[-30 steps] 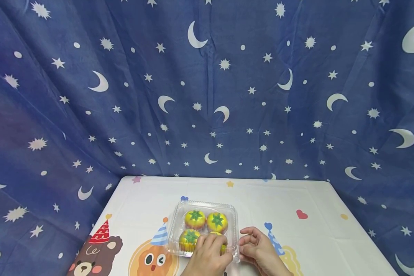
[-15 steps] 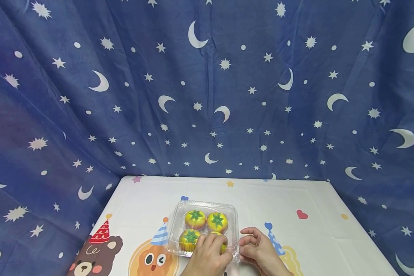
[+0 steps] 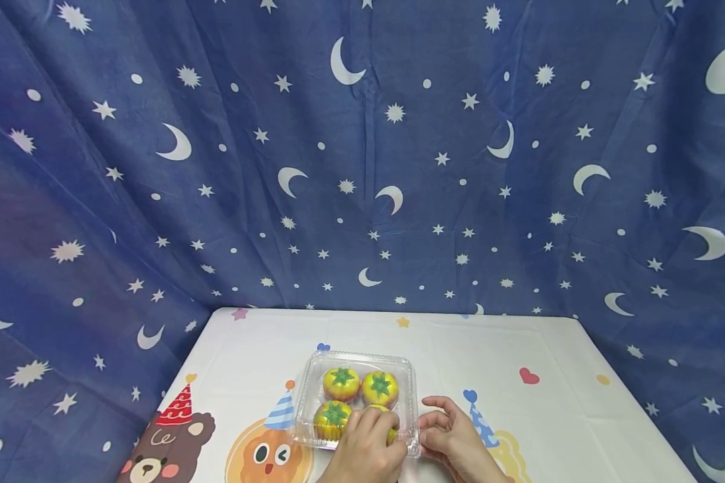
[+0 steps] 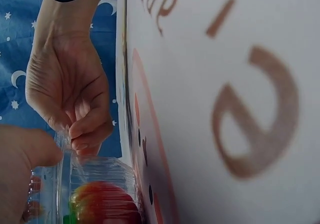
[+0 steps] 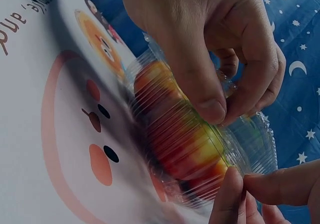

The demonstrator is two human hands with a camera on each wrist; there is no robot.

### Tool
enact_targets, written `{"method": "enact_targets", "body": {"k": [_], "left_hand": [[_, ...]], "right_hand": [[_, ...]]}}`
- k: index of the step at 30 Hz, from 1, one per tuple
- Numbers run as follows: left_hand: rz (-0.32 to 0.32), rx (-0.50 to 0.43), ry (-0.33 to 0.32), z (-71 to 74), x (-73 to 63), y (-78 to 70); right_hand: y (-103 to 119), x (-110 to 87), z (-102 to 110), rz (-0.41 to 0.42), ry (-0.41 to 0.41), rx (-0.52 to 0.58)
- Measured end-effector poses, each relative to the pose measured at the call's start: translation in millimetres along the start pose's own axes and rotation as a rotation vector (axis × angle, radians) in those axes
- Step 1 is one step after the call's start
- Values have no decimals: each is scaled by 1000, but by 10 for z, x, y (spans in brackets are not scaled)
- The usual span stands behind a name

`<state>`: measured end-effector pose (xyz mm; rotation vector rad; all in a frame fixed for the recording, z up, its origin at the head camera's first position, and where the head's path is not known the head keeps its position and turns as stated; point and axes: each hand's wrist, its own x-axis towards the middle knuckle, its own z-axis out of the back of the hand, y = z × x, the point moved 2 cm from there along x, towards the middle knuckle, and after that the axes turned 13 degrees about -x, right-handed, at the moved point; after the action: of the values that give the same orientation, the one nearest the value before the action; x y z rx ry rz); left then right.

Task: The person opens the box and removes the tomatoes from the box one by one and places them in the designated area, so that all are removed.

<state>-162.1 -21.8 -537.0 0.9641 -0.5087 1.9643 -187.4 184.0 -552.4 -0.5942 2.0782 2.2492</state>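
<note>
Clear box: a square, transparent plastic container with ribbed walls [image 3: 307,402] sits flat on the desk [image 3: 580,416], near its front edge and around mid-width.
Contents: four round yellow-and-red fruits with green star-shaped tops [image 3: 341,384] inside the box, two behind, two in front; the front right one is largely covered by fingers.
Left hand [image 3: 367,444]: over the front right part of the box, thumb and forefinger pinching its clear rim.
Right hand [image 3: 457,439]: just right of the box, thumb and forefinger pinching the rim near the front right corner.
Cloth: white covering with cartoon prints, including a brown bear in a red party hat [image 3: 172,443].
Backdrop: dark blue curtain with white moons and stars [image 3: 362,147].
</note>
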Motion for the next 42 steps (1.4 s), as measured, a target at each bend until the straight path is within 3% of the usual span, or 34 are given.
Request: {"method": "enact_targets", "body": {"k": [5, 15, 20, 29, 36, 42], "left_hand": [[-32, 43, -55, -30, 27, -1], [-27, 93, -90, -97, 61, -33], [5, 85, -52, -90, 68, -45], [70, 52, 78, -25, 86, -43], [76, 41, 82, -22, 88, -46], [63, 27, 43, -31, 90, -41]], "right_hand": [[1, 5, 3, 15, 21, -2], [-2, 20, -10, 43, 45, -14], [3, 23, -15, 52, 53, -10], [6, 23, -6, 58, 64, -6], [0, 16, -6, 59, 60, 0], [1, 22, -10, 59, 63, 4]]}}
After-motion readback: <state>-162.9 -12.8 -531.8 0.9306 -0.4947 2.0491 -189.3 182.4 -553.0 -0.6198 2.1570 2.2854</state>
